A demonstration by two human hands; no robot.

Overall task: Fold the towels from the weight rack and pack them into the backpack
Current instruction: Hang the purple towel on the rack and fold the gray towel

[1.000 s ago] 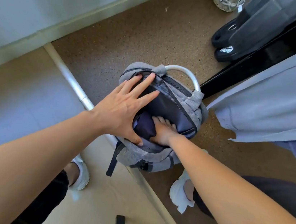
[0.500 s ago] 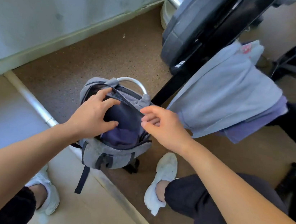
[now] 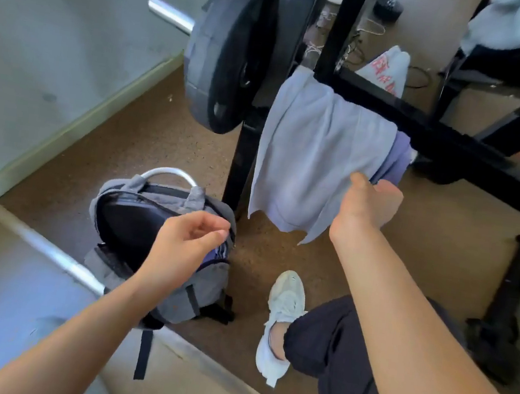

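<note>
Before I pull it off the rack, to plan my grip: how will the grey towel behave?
Probably floppy: the grey towel drapes limply over the rack bar, lower edge wavy. Likely light: it hangs thin. It may drag the purple towel beneath along; they overlap.

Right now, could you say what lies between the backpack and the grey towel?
A black upright post stands there, seen in the head view.

Brown speckled floor, pale grey wall, seemingly daylit.
</note>
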